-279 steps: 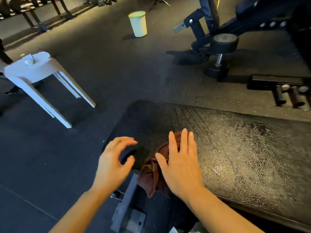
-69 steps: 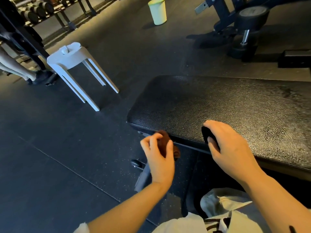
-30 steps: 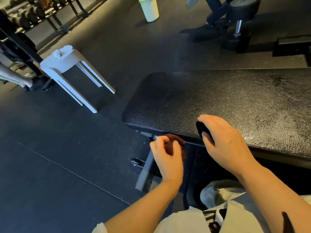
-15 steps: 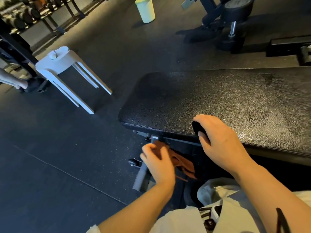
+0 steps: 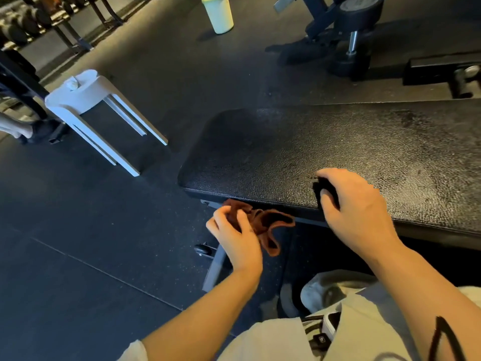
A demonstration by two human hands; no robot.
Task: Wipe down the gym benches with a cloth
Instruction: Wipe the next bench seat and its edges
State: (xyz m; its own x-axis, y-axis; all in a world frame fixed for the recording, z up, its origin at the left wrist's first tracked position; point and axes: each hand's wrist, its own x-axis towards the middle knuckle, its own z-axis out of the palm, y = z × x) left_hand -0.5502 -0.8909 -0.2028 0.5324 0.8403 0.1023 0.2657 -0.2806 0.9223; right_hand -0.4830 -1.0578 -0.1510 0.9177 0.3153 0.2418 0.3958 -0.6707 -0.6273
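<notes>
Across the middle and right of the frame, the black padded gym bench with its pebbled vinyl top is lying lengthwise, its rounded end pointing toward the centre-left. Left hand is working just below the bench's near edge, fingers curled and gripping a crumpled rust-brown cloth; loose folds of the cloth are hanging to the right of the hand, under the pad's rim and in front of the grey metal bench leg. Right hand is resting on the near edge of the pad, fingers curled around a small black object that is too hidden to identify. At upper left, a white plastic stool is standing on the dark rubber floor. At top centre, a pale yellow-green bin is standing well apart from the bench.
</notes>
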